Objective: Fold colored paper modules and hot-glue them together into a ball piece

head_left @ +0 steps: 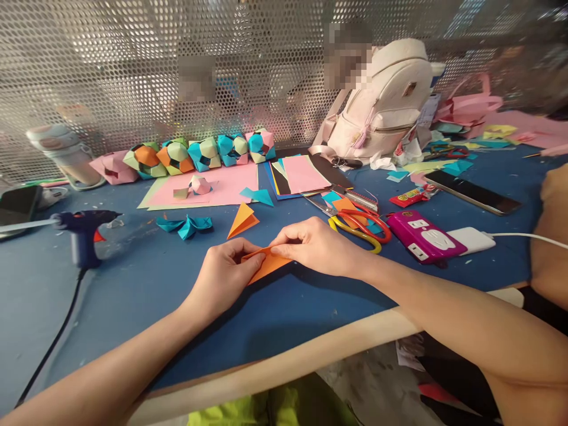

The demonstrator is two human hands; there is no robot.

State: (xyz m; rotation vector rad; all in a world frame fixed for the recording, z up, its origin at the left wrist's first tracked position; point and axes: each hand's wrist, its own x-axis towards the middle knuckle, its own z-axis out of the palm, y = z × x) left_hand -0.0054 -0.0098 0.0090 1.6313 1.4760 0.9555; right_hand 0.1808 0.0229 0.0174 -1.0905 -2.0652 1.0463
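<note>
My left hand (226, 269) and my right hand (313, 245) both pinch a folded piece of orange paper (270, 266) just above the blue table (186, 343). The thumbs meet along its upper edge, and the fingers behind the paper are partly hidden. Just beyond my hands lies a second folded orange paper piece (244, 221), pointed at one end. To its left are folded teal paper pieces (190, 226), and a flat blue paper piece (258, 195) sits farther back. Scissors with red and yellow handles (379, 244) rest to the right of my right hand.
A glue gun (84, 234) stands at left, its cord trailing forward. Folded paper balls (177, 158) line the back near a bottle (66, 157). At right are a purple power strip (426, 236), a phone (473, 192) and a backpack (381, 106). Someone's arm (550, 231) is at the right edge.
</note>
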